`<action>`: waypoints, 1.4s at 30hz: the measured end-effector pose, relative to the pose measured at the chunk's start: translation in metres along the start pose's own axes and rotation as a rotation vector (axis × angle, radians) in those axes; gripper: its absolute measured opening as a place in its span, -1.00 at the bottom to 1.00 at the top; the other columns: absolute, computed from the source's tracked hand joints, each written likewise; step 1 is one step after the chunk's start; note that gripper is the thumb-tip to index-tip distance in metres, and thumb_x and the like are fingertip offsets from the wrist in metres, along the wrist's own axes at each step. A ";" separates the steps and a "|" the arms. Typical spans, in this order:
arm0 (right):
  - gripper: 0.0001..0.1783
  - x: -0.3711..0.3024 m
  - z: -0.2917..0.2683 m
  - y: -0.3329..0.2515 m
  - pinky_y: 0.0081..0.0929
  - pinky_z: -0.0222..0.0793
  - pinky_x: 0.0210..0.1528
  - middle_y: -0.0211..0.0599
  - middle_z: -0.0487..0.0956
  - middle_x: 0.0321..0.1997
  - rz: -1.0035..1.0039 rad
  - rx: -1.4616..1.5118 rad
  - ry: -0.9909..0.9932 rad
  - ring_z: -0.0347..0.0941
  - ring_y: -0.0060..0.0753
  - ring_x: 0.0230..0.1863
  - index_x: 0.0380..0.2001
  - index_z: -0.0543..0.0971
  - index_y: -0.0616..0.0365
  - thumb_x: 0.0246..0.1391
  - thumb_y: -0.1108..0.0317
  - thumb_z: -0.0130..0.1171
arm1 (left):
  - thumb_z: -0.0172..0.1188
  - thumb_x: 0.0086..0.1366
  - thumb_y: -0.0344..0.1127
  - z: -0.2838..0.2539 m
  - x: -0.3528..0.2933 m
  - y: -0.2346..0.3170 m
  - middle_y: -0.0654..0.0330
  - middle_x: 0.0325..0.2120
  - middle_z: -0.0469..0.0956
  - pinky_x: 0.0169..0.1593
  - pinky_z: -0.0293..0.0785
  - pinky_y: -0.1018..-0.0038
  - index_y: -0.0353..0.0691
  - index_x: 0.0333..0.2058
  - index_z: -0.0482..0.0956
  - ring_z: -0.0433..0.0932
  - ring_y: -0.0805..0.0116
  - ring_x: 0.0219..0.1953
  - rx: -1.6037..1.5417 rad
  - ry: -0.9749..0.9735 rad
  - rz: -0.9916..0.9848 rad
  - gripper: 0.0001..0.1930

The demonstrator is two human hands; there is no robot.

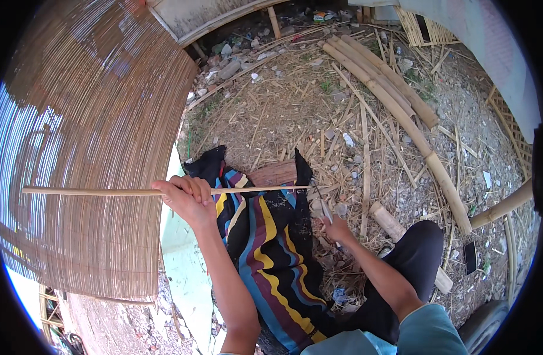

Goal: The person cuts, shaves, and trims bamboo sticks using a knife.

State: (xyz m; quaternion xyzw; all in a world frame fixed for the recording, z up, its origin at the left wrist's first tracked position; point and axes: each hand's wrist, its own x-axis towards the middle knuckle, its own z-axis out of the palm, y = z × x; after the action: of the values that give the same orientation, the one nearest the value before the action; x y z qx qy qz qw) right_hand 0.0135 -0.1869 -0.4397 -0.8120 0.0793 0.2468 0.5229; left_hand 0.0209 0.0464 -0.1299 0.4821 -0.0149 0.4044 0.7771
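My left hand (190,198) is closed around a long thin bamboo strip (118,191), held almost level across my front. The strip's right end reaches to the tip of a knife (325,208). That knife is gripped in my right hand (338,231), its narrow blade slanting up and away to the left. Whether blade and strip touch, I cannot tell. Beneath the strip, a striped cloth (268,260) in black, yellow, blue and maroon covers part of my lap. A reddish-brown wooden block (274,174) shows at the cloth's far edge.
A slatted bamboo blind (106,160) hangs at the left. Bamboo poles (396,112) lie at the far right, and a short bamboo piece (390,222) lies by my knee. A dark phone (471,258) rests on the ground, at the right. Splinters and stones litter the dirt.
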 end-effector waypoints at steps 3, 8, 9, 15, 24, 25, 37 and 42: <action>-0.49 0.003 0.016 0.016 -0.33 0.34 -0.60 -0.17 0.48 -0.67 -0.038 -0.155 -0.027 0.44 -0.33 -0.69 -0.15 0.37 0.29 0.20 -0.03 -0.14 | -0.23 0.32 0.18 0.007 -0.005 -0.002 0.31 -0.91 0.02 -0.86 -0.14 0.62 -0.13 -0.78 0.07 -0.04 0.55 -0.93 0.009 0.053 -0.003 -0.39; -0.44 -0.082 0.023 -0.080 -0.10 0.40 -0.42 0.11 0.52 -0.54 -0.210 -0.283 -0.450 0.49 0.13 -0.47 -0.12 0.35 0.31 0.18 -0.06 -0.15 | -0.21 0.32 0.16 0.011 -0.004 0.000 0.31 -0.89 0.03 -0.84 -0.10 0.61 -0.13 -0.78 0.05 -0.01 0.54 -0.91 0.078 0.007 0.044 -0.40; -0.46 -0.093 0.027 -0.086 -0.09 0.40 -0.41 0.11 0.52 -0.53 -0.298 -0.353 -0.442 0.50 0.14 -0.46 -0.12 0.35 0.31 0.18 -0.04 -0.14 | -0.20 0.32 0.15 0.013 -0.002 0.000 0.32 -0.89 0.02 -0.83 -0.09 0.62 -0.13 -0.78 0.05 0.00 0.54 -0.90 0.085 0.051 0.040 -0.40; -0.48 -0.131 -0.001 -0.110 -0.05 0.40 -0.32 0.16 0.52 -0.46 -0.361 -0.419 -0.491 0.50 0.17 -0.39 -0.13 0.34 0.29 0.16 -0.02 -0.09 | -0.10 0.35 0.01 -0.003 0.005 -0.002 0.22 -0.68 0.24 -0.48 0.28 0.50 -0.29 -0.53 0.31 0.29 0.40 -0.61 -0.038 -0.090 0.050 -0.55; -0.36 -0.142 -0.093 -0.158 -0.12 0.37 -0.27 0.06 0.53 -0.38 -0.451 -0.252 -0.141 0.50 0.12 -0.32 -0.05 0.33 0.27 0.02 -0.08 0.10 | -0.03 0.33 -0.09 -0.005 0.013 0.000 0.28 -0.60 0.26 -0.28 0.34 0.46 -0.36 -0.33 0.44 0.36 0.38 -0.49 0.147 0.088 0.123 -0.64; -0.46 -0.136 -0.094 -0.154 -0.28 0.38 -0.44 -0.10 0.50 -0.51 -0.613 -0.202 -0.020 0.49 -0.13 -0.52 -0.07 0.32 0.28 0.05 0.08 0.14 | -0.02 0.33 -0.10 -0.004 0.014 -0.003 0.29 -0.60 0.26 -0.31 0.33 0.48 -0.36 -0.33 0.44 0.34 0.42 -0.50 0.152 0.132 0.151 -0.65; -0.56 -0.146 -0.122 -0.178 -0.62 0.28 -0.72 -0.33 0.38 -0.52 -0.581 0.773 -0.098 0.30 -0.60 -0.73 0.02 0.12 0.20 0.15 0.35 0.02 | -0.13 0.36 -0.22 0.010 0.007 -0.020 0.25 -0.43 0.28 -0.18 0.22 0.50 -0.37 0.01 0.27 0.25 0.47 -0.34 -0.139 -0.066 0.208 -0.63; -0.65 -0.124 -0.121 -0.173 -0.57 0.31 -0.65 -0.35 0.39 -0.46 -0.339 0.974 -0.202 0.34 -0.58 -0.61 -0.07 0.20 0.15 0.14 0.34 0.03 | -0.12 0.37 -0.15 0.013 0.007 -0.021 0.25 -0.39 0.33 -0.15 0.28 0.47 -0.31 0.03 0.28 0.32 0.45 -0.30 0.038 -0.040 0.208 -0.61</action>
State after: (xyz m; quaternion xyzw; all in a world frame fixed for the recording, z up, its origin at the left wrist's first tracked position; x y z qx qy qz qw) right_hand 0.0110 -0.2345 -0.1997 -0.4483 0.0016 0.1702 0.8775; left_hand 0.0434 0.0363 -0.1355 0.5005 -0.0730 0.4733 0.7212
